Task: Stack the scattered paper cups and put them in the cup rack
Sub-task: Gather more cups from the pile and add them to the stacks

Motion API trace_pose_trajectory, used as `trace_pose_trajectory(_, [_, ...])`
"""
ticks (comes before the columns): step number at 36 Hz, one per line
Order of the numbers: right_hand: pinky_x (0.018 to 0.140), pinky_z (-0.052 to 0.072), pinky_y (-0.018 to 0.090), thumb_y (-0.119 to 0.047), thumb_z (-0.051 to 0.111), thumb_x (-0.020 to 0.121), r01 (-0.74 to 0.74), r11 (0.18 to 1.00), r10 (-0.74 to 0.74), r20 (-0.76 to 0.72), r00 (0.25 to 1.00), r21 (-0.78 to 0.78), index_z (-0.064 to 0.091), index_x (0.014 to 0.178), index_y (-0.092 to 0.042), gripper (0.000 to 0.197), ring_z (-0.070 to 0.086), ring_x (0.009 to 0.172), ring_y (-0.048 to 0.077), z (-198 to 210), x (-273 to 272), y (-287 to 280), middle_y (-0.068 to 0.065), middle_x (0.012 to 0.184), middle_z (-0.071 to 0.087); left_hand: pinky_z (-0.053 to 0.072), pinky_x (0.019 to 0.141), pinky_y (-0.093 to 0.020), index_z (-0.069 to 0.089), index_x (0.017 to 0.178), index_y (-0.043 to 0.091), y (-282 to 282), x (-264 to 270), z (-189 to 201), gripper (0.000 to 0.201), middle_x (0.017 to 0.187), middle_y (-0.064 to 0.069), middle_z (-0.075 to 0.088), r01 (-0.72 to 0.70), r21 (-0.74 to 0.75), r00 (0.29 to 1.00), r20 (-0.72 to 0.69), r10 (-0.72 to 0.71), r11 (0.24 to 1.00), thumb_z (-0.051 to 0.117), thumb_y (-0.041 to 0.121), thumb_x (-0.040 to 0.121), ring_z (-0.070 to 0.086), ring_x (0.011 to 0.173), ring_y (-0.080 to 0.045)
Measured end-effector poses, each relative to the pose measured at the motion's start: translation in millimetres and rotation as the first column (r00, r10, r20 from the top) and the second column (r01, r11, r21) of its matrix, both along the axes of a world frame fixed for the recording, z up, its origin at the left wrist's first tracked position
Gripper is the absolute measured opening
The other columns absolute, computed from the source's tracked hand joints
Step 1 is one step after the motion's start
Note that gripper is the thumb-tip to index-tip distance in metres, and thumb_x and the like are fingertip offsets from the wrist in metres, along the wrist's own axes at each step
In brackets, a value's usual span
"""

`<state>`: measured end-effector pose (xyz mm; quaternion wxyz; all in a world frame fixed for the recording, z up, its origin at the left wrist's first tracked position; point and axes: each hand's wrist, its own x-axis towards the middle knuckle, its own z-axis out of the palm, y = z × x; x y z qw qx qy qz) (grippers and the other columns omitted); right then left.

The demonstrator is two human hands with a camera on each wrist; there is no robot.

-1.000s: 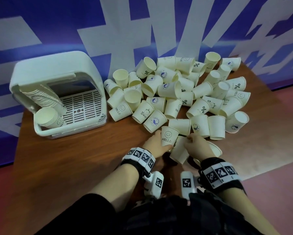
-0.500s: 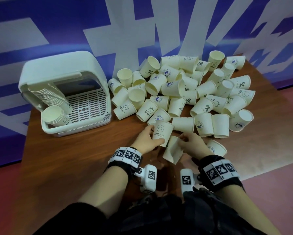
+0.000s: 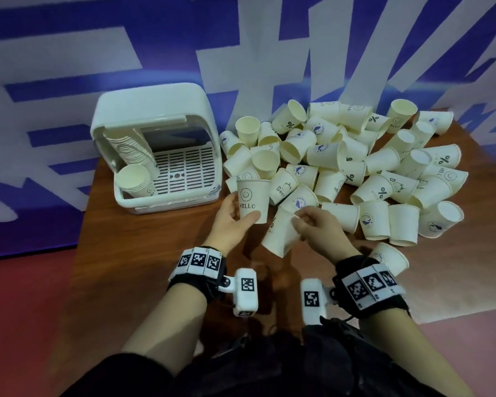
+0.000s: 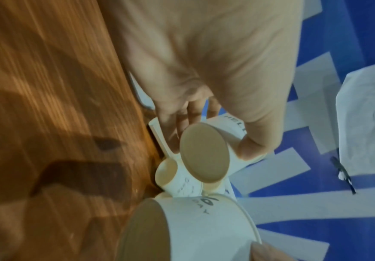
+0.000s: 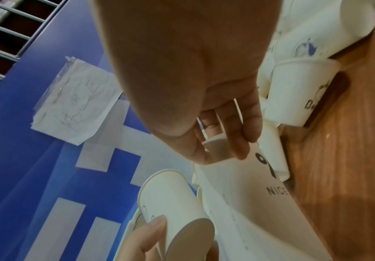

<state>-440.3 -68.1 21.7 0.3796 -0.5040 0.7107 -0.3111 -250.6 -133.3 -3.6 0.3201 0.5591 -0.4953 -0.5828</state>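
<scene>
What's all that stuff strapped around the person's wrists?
Each wrist wears a black band, the left wrist band and the right wrist band, both covered with white tiles printed with black square codes. A small white camera block, also bearing a code, sticks out from each. Dark sleeves are pushed up the forearms.

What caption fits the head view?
Left hand holds a HELLO cup, right hand a cup stack, beside the cup rack.

Rack left, loose cups right, on the table.
Cup rack [image 3: 155, 144] held a stack [image 3: 133, 164]; cup pile [image 3: 355, 167] lay right of it on table [image 3: 143, 267].
</scene>
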Motion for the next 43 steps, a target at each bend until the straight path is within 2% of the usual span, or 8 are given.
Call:
trace_pose_trajectory(9, [0.067,0.042,0.027,-0.034,0.057,0.081,-0.143,0.985,0.144,0.006,0.99,-0.092,0.065,0.091,-0.013,0.025,0.056,0.073,0.015,12.5,70.5,-29.6,-0.002,0.075,0.06,0.041,0.096,-0.027,0.029,0.145,0.017,-7.7,80.4,17.2,0.079,0.132,0.002,0.049,-0.193,-0.032,0.98,-0.05,0.192,0.981,0.071,0.002,0.08,0.049,0.119,-0.012])
trace_pose_trajectory(14, [0.056,0.037,0.011,-0.016,0.055,0.092,-0.163,0.979,0.166,0.013,0.986,-0.126,0.063,0.095,-0.01,0.01,0.051,0.064,0.004,18.3,106.7,-49.2,-0.009,0.068,0.055,0.043,0.097,-0.032,0.024,0.147,0.024,-14.3,123.0,24.6,0.088,0.128,0.002,0.05,-0.26,-0.064,0.965,-0.036,0.258,0.964,0.074,0.003,0.077,0.05,0.117,-0.013])
trace_pose_trajectory(23, [0.066,0.038,0.001,-0.012,0.055,0.094,-0.181,0.947,0.195,0.027,0.98,-0.266,0.063,0.101,-0.014,0.011,0.054,0.073,-0.012,45.8,159.7,-81.1,-0.009,0.086,0.06,0.044,0.095,-0.03,0.01,0.149,0.036,-32.0,184.3,36.1,0.103,0.138,0.006,0.039,-0.272,-0.182,0.962,-0.041,0.27,0.945,0.075,0.003,0.076,0.046,0.12,-0.011])
trace_pose_trajectory(28, [0.07,0.039,0.005,-0.014,0.056,0.093,-0.184,0.907,0.197,-0.003,0.98,-0.378,0.062,0.094,-0.022,0.01,0.055,0.078,-0.009,56.8,186.6,-106.2,-0.009,0.086,0.062,0.046,0.091,-0.018,0.012,0.147,0.04,-50.3,210.8,42.9,0.104,0.148,0.001,0.033,-0.295,-0.226,0.955,-0.108,0.277,0.929,0.075,-0.001,0.075,0.04,0.132,-0.016])
trace_pose_trajectory(32, [0.07,0.038,0.004,-0.012,0.057,0.093,-0.168,0.862,0.184,-0.013,0.983,-0.478,0.065,0.096,-0.017,0.01,0.054,0.078,-0.011,68.4,207.5,-122.2,-0.013,0.083,0.061,0.047,0.091,-0.02,0.02,0.142,0.036,-66.5,226.5,48.7,0.096,0.138,0.004,0.039,-0.261,-0.297,0.965,-0.049,0.259,0.918,0.078,0.003,0.073,0.044,0.127,-0.016])
trace_pose_trajectory(35, [0.072,0.039,0.006,-0.013,0.057,0.093,-0.165,0.831,0.185,-0.015,0.983,-0.531,0.067,0.098,-0.012,0.012,0.055,0.08,-0.009,74.6,221.2,-134.4,-0.013,0.085,0.061,0.045,0.076,-0.002,0.021,0.141,0.033,-77.8,234.5,53.3,0.093,0.134,0.006,0.039,-0.234,-0.359,0.967,0.008,0.253,0.903,0.077,0.002,0.074,0.046,0.118,-0.009])
trace_pose_trajectory(38, [0.078,0.045,0.015,-0.012,0.057,0.094,-0.162,0.806,0.181,-0.023,0.983,-0.569,0.067,0.1,-0.011,0.012,0.057,0.084,0.001,78.0,233.0,-144.6,-0.009,0.09,0.063,0.039,0.074,0.003,0.021,0.141,0.029,-89.3,241.0,54.3,0.091,0.131,0.008,0.04,-0.212,-0.39,0.967,0.049,0.251,0.896,0.076,0.001,0.075,0.044,0.116,-0.005])
trace_pose_trajectory(43, [0.083,0.046,0.022,-0.012,0.057,0.094,-0.145,0.759,0.154,-0.042,0.987,-0.635,0.067,0.101,-0.012,0.013,0.056,0.089,0.004,79.0,244.6,-156.7,-0.01,0.092,0.063,0.036,0.094,-0.018,0.023,0.139,0.027,-107.6,249.7,49.0,0.089,0.131,0.008,0.04,-0.227,-0.426,0.951,0.095,0.293,0.876,0.078,0.003,0.073,0.04,0.119,-0.005])
